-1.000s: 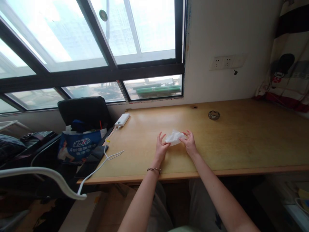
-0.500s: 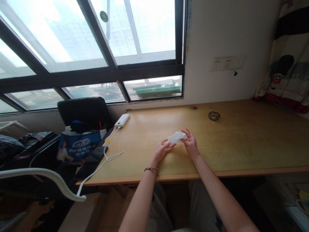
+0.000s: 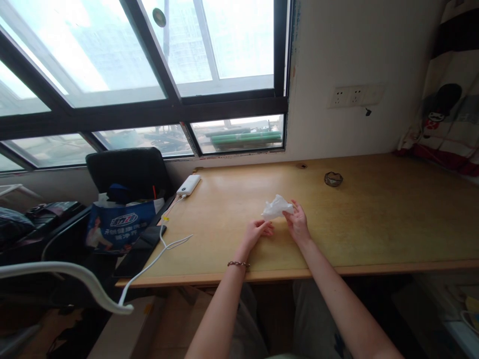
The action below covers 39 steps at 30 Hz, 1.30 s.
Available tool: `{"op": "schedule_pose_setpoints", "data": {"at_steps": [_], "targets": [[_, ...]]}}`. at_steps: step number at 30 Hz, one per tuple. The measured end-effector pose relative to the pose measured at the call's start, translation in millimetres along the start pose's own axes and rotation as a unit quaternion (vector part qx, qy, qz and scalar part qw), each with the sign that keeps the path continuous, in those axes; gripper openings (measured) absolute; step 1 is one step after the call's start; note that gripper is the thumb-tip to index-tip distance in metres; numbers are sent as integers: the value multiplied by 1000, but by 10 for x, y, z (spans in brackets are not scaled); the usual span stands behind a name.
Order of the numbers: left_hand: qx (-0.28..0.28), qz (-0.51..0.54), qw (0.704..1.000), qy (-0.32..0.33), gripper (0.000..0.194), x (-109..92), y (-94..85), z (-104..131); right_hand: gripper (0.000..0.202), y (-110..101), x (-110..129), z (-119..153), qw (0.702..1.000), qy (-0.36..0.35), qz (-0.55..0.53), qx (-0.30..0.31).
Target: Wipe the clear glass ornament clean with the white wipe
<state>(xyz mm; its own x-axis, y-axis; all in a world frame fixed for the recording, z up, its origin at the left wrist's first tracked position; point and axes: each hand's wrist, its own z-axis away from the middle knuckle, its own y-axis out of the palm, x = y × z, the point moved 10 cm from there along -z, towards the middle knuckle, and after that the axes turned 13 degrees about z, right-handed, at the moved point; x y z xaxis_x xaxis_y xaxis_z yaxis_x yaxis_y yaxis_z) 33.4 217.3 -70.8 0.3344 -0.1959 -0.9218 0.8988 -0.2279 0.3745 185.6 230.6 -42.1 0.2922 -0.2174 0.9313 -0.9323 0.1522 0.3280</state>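
A thin, crumpled white sheet [image 3: 276, 208], tissue or plastic film, hangs bunched just above the desk between my hands. Its right end is pinched by the thumb and fingers of my right hand [image 3: 298, 223]. From the lower left, the fingertips of my left hand [image 3: 257, 233] close at the sheet's bottom edge, the other fingers curled beneath. A braided bracelet [image 3: 238, 264] circles my left wrist.
On the wooden desk [image 3: 374, 224] stand a small dark round dish [image 3: 333, 179] and a white power bank [image 3: 189, 185] with a white cable. Left of the desk are a black chair [image 3: 127, 169] and a blue bag [image 3: 119, 227]. A window lies beyond.
The white sheet has changed from a flatter, longer shape to a more bunched one with a raised peak. My left hand sits slightly lower against it.
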Motion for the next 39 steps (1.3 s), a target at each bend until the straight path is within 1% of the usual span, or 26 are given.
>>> {"op": "schedule_pose_setpoints", "data": {"at_steps": [3,8,11,14,18,21,23,24,26,29,32,35,39], "targets": [[3,37,999,13,35,-32,-10,-3,63,131,-14,25,999,12,0,50],[-48,96,993,48,32,-64,-170,-37,66,333,-68,101,990,28,38,132],[-70,127,987,70,30,-90,-241,-60,67,410,-120,147,982,34,63,174],[-81,153,980,103,27,-145,-305,-73,71,431,-201,172,977,56,72,192],[-102,138,978,122,22,-155,-399,-70,87,409,-326,182,977,110,42,178],[-124,69,983,116,19,-129,-453,-48,101,394,-440,207,973,164,25,162],[-116,18,987,106,19,-117,-431,-34,106,392,-495,221,968,188,23,161],[-105,-2,989,100,18,-112,-402,-29,107,379,-496,210,970,187,23,156],[-86,-28,992,91,17,-110,-343,-16,105,308,-438,150,980,153,25,125],[-66,-52,993,77,19,-108,-268,-3,93,145,-295,48,995,76,37,58],[-56,-77,994,61,19,-91,-231,-6,83,36,-259,3,997,53,57,18],[-46,-78,994,57,21,-85,-215,-14,82,15,-312,1,995,73,61,14],[-41,-33,997,60,27,-86,-219,-17,89,111,-387,34,992,107,34,55]]}}
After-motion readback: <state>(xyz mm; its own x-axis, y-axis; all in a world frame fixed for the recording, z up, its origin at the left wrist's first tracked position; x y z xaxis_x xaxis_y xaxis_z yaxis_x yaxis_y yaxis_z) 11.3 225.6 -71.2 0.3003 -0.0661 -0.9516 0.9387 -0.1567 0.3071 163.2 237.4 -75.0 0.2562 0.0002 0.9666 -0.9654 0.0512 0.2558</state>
